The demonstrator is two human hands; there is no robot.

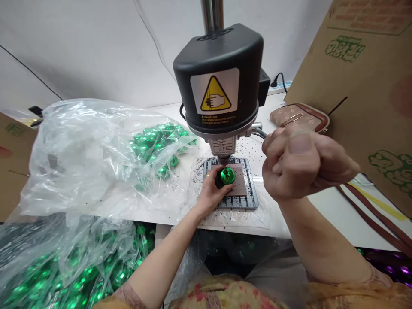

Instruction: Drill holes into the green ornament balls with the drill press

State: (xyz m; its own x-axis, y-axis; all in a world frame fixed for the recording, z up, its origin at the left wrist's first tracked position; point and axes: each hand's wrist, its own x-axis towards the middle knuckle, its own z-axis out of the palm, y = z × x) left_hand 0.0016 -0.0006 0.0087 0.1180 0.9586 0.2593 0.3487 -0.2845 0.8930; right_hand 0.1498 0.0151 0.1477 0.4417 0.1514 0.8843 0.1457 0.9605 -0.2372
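A shiny green faceted ball (pixel 228 176) sits on a brownish square pad (pixel 240 180) over the slotted metal base (pixel 252 195) of a small drill press (pixel 219 81). My left hand (pixel 212 189) grips the ball from its left side, with thumb and fingers around it. Directly above, the chuck (pixel 224 160) comes down to the ball's top; the contact point is too small to make out. My right hand (pixel 299 163) is closed in a fist, raised at the right of the press. A metal lever (pixel 260 132) runs from the press into this fist, which hides its end.
Green balls (pixel 154 141) lie in a clear plastic bag (pixel 80 150) at left. Another bag of green balls (pixel 80 274) is below the table edge. A patterned pouch (pixel 298 118) and cardboard box (pixel 360 86) stand at right. Dark shavings surround the base.
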